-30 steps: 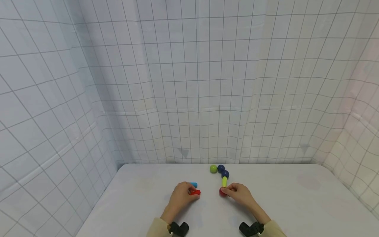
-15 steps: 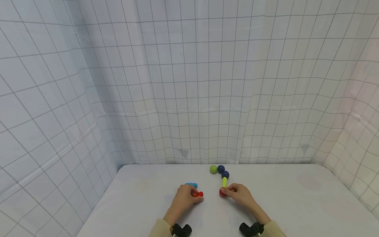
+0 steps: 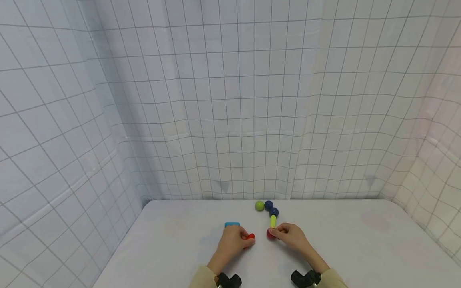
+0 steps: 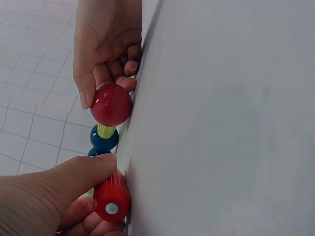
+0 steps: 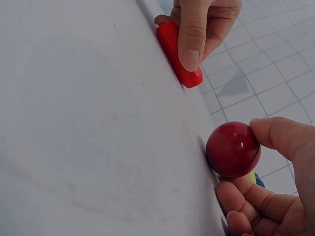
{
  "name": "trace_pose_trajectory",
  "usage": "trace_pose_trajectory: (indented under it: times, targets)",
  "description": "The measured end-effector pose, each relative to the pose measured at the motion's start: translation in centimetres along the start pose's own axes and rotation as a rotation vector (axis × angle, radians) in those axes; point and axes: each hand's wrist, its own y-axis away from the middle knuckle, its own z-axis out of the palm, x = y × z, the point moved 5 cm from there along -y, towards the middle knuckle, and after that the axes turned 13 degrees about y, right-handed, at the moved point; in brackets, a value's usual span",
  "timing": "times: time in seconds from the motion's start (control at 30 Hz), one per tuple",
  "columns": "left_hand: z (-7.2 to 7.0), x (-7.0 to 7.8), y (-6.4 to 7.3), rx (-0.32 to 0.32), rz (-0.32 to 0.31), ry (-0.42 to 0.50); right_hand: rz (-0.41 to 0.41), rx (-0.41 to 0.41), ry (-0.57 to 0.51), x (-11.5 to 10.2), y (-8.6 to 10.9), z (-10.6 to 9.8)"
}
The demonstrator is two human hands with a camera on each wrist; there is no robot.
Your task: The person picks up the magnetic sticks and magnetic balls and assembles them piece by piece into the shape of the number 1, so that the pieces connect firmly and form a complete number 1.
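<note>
My left hand [image 3: 231, 243] pinches a short red rod [image 5: 173, 45] between thumb and fingers, low over the white table. In the left wrist view the rod's near end shows a pale round dot. A gap separates it from a glossy red ball [image 5: 232, 149], which my right hand [image 3: 292, 236] pinches at the table surface. Behind that ball runs a yellow-green rod [image 3: 273, 221], in line with a dark blue ball [image 3: 274, 212]. A second dark blue ball [image 3: 268, 205] and a green ball [image 3: 259, 205] follow toward the back left.
A light blue rod [image 3: 232, 224] lies just beyond my left hand. The white table [image 3: 360, 244] ends at the back against a white gridded curtain [image 3: 252, 120], which also hangs at both sides.
My left hand has slid to the right with the red rod, closer to the red ball, uncovering more of the light blue rod. My right hand and the ball row stay put.
</note>
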Motion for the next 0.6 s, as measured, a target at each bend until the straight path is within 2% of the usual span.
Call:
trace_pose_trajectory:
  times: [0.33,0.6]
  targets:
    - [1.6,0.4,0.1,-0.012,-0.093,0.063,0.001,-0.004,0.005,0.1,0.0,0.1]
    - [2.6,0.7,0.2,-0.009,-0.072,0.142,-0.007,0.001,-0.007,0.1,-0.1,0.0]
